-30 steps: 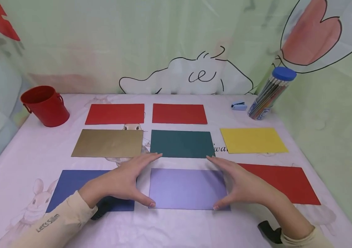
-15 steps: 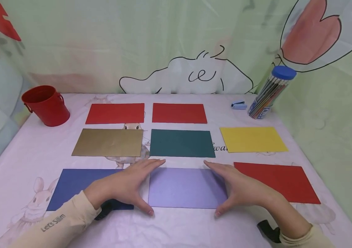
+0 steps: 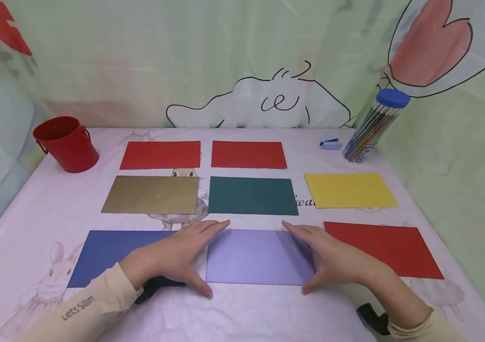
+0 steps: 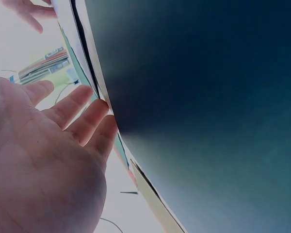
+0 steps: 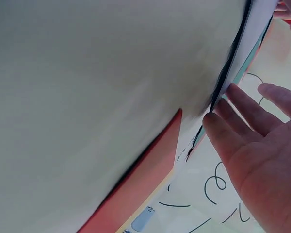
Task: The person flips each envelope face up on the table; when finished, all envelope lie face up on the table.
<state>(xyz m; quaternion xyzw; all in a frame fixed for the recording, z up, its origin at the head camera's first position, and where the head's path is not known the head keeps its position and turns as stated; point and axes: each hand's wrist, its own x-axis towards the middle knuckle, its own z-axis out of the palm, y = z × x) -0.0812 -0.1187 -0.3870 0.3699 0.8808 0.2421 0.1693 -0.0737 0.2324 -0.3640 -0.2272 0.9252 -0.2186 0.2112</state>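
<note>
A lavender card (image 3: 257, 257) lies flat at the front middle of the table. My left hand (image 3: 180, 254) rests flat along its left edge, fingers straight, thumb at the near left corner. My right hand (image 3: 327, 259) lies flat along the right edge, thumb near the front right corner. Both hands frame the card without gripping it. In the left wrist view the left hand (image 4: 48, 160) shows straight fingers beside a dark blue card (image 4: 208, 97). In the right wrist view the right hand (image 5: 262, 145) has its fingers straight too.
Around it lie a blue card (image 3: 114, 254), a gold card (image 3: 151, 194), a green card (image 3: 252, 195), a yellow card (image 3: 350, 190) and three red cards (image 3: 383, 248). A red bucket (image 3: 67, 143) stands back left, a pencil tube (image 3: 372, 127) and stapler (image 3: 330, 143) back right.
Both hands have slid slightly and settled flatter along the lavender card's side edges. The card sits squarer in its row; nothing was lifted.
</note>
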